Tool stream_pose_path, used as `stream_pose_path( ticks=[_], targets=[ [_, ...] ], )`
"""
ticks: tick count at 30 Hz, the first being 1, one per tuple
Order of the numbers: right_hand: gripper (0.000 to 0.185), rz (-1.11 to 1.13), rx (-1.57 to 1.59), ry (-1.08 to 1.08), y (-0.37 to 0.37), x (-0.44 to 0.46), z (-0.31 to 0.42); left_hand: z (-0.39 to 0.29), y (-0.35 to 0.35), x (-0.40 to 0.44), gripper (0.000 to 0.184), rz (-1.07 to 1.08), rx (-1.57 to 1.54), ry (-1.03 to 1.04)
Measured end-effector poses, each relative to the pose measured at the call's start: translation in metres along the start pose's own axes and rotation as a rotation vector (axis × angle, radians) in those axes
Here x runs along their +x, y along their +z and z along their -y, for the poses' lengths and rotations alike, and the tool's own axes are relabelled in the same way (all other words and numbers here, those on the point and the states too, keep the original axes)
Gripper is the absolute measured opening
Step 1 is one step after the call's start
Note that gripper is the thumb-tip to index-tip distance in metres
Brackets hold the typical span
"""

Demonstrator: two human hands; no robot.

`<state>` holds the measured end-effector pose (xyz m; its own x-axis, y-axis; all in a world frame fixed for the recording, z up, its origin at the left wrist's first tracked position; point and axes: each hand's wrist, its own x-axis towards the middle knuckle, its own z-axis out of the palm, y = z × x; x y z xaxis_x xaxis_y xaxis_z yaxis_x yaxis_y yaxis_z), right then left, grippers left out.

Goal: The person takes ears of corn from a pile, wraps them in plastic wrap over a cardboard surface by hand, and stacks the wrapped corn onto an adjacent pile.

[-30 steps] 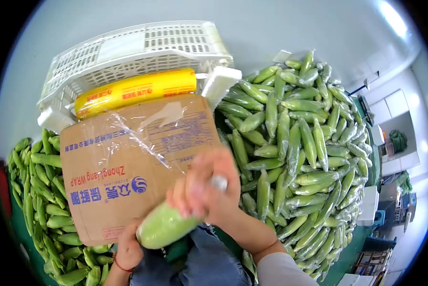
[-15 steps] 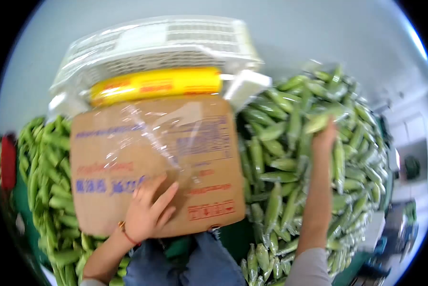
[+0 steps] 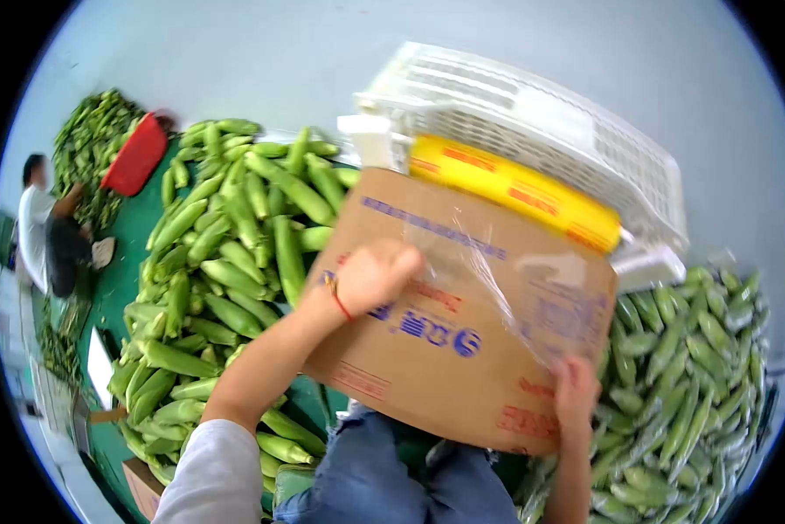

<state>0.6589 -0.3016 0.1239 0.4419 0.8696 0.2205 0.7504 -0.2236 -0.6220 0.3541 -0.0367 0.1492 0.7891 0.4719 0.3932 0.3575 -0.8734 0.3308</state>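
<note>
1. Film (image 3: 488,272) lying across cardboard box (image 3: 445,386) beside yellow roll (image 3: 516,194); unwrapped corn (image 3: 226,272) left, wrapped corn (image 3: 685,375) right.
2. Left hand (image 3: 376,278) curled over box; right hand (image 3: 577,391) bent at near right edge; cannot tell whether gripping film.
3. Seemingly handling film; probably needing flatness next.
4. Upside-down blue characters (image 3: 416,326), perhaps 众亮; red print (image 3: 528,421) blurred.

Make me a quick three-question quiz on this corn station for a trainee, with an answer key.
1. Multiple choice: What lies between the white plastic crate and the printed cardboard?
A. A green bottle
B. A yellow cling-film roll
C. A metal knife

2. True or false: Unwrapped corn ears are piled on the person's left.

3. Fill in the blank: The person's ____ hand is nearer the film-wrapped corn ears.

Key:
1. B
2. True
3. Right; the right hand is over the cardboard's edge beside that pile.
</note>
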Motion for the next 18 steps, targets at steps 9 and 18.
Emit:
stream_pose_path(
  ticks=[9,18],
  targets=[
    [0.008,0.236,0.018,0.093,-0.021,-0.103,-0.004,-0.027,-0.022,-0.215,0.009,-0.201,-0.581,-0.268],
    [0.011,0.313,-0.191,0.190,-0.019,-0.085,0.031,0.181,0.112,-0.229,0.094,-0.229,-0.059,-1.440]
  ],
)
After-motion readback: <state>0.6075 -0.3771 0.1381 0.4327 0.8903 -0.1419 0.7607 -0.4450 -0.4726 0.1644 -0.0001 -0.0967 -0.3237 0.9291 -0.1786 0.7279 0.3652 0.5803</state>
